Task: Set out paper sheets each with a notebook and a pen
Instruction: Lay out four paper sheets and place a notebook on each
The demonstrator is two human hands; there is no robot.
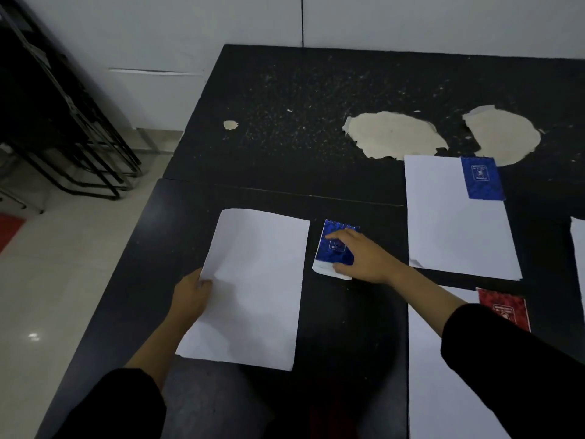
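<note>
The left hand (190, 296) pinched the near sheet's (253, 286) left edge, seemingly to steady it on the black table (348, 327), while the right hand (361, 255) clamped finger and thumb on the blue spiral notebook (332, 248) just beside the sheet, likely to set it on top.

Black table (285, 90), surface worn in pale patches, carries four white paper sheets (253, 286) and a blue spiral notebook (336, 248) beside the left sheet

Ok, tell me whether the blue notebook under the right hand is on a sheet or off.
Off. The blue notebook under the right hand lies on the bare black table, beside the paper sheet.
</note>
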